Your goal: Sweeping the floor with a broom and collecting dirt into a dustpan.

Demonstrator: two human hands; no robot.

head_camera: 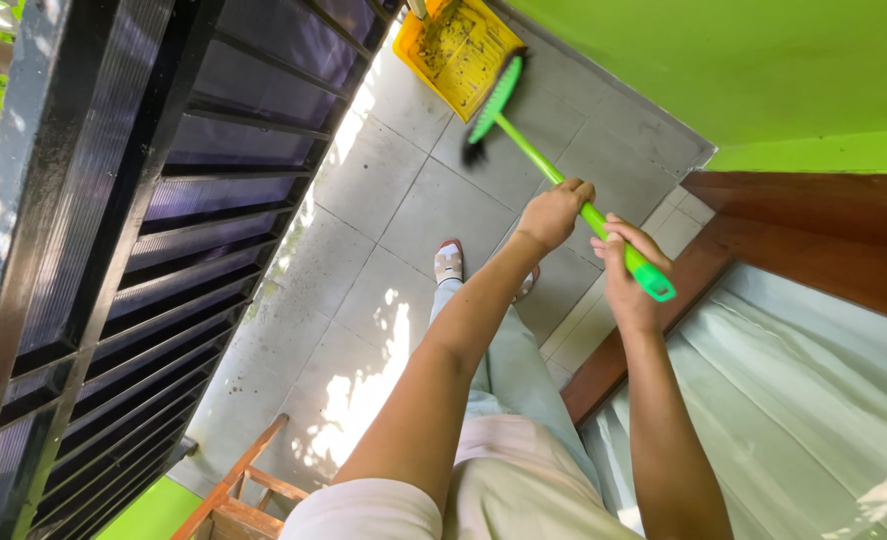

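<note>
The broom handle was smooth, glossy green plastic — the dustpan yellow plastic, soiled. Floor tiles were matt grey; the gate was dark painted metal — door frame polished wood.

We see no packages, labels, signs or screens anywhere here.
</note>
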